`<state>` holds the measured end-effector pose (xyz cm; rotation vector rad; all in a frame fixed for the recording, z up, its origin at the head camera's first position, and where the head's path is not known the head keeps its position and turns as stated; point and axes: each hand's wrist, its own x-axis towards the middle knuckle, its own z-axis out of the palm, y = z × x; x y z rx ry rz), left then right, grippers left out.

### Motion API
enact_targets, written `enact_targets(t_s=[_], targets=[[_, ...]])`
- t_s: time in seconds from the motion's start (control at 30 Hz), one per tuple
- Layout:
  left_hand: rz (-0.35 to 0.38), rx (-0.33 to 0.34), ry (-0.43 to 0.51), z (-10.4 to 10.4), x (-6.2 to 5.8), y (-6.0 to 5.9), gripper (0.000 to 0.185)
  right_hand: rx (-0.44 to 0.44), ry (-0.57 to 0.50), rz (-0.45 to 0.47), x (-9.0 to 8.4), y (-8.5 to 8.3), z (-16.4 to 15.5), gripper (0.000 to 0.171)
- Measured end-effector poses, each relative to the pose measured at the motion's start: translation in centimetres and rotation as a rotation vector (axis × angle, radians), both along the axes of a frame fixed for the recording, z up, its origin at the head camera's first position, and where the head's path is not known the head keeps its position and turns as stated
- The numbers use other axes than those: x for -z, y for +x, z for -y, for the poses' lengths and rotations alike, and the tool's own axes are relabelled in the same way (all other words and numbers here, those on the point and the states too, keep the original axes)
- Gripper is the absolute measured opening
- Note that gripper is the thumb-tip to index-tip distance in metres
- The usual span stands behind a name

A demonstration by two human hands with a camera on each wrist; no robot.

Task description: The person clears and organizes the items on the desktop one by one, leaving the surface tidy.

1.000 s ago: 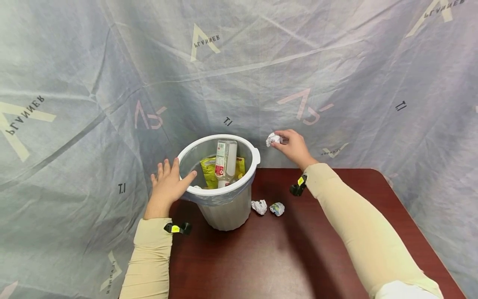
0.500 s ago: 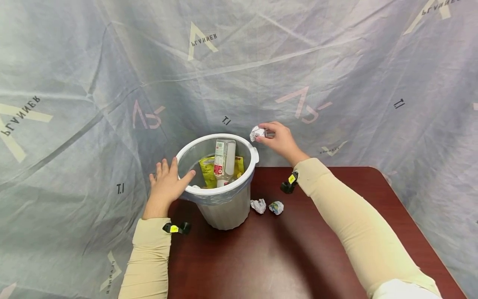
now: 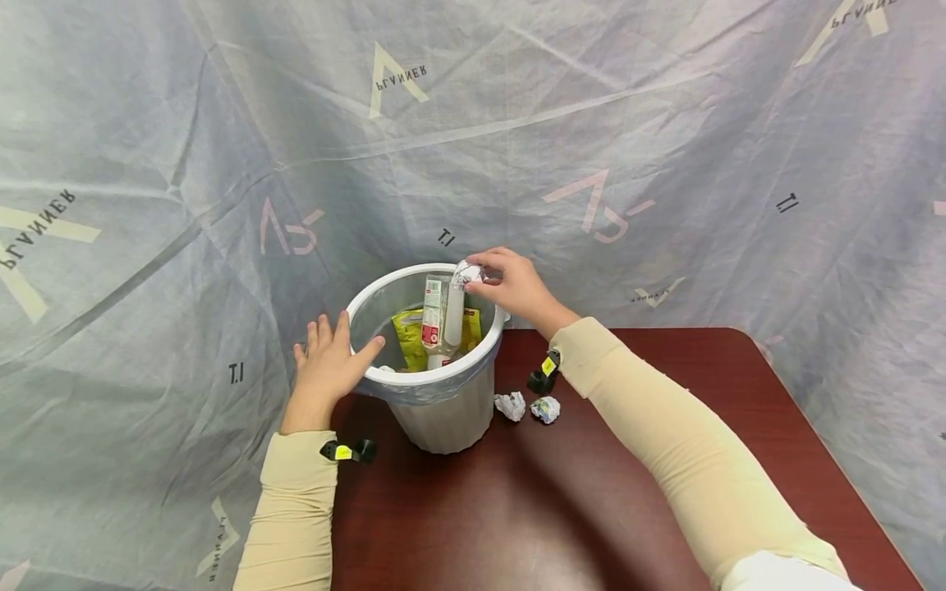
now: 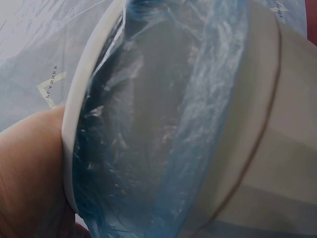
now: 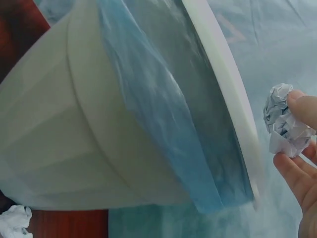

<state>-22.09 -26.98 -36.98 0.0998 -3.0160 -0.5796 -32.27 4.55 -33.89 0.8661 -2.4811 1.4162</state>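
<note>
A grey trash can [image 3: 443,423] with a white rim and a bluish plastic liner [image 4: 198,109] stands on the table. My left hand [image 3: 328,369] rests with fingers spread on the left side of its rim. Over the right part of the opening, my right hand [image 3: 517,287] pinches a crumpled paper ball [image 5: 287,124] between thumb and fingertips. Inside the can are a clear bottle [image 3: 436,316] with a white and red label and a yellow wrapper [image 3: 409,336]. In the head view the held paper overlaps the bottle's upper end.
Two more crumpled paper balls lie on the table right of the can: a white one [image 3: 510,406] close to its base and one with coloured print [image 3: 546,410] beside it. A grey printed sheet [image 3: 473,123] hangs behind the dark red table [image 3: 665,460].
My right hand has carried the paper ball leftward, from beside the can to over its opening. My left hand has stayed on the rim.
</note>
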Motion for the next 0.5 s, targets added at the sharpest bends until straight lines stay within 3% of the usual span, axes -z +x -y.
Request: enact_targets(t_s=[0.2,0.5], targets=[[0.013,-0.002,0.005,0.1,-0.1,0.3,0.105,-0.06,0.045,0.007,-0.1,1.0,1.5,0.047],[0.005,0.013,0.013,-0.1,0.1,0.1,0.104,-0.119,0.033,0.012,0.0,1.6,2.3,0.047]])
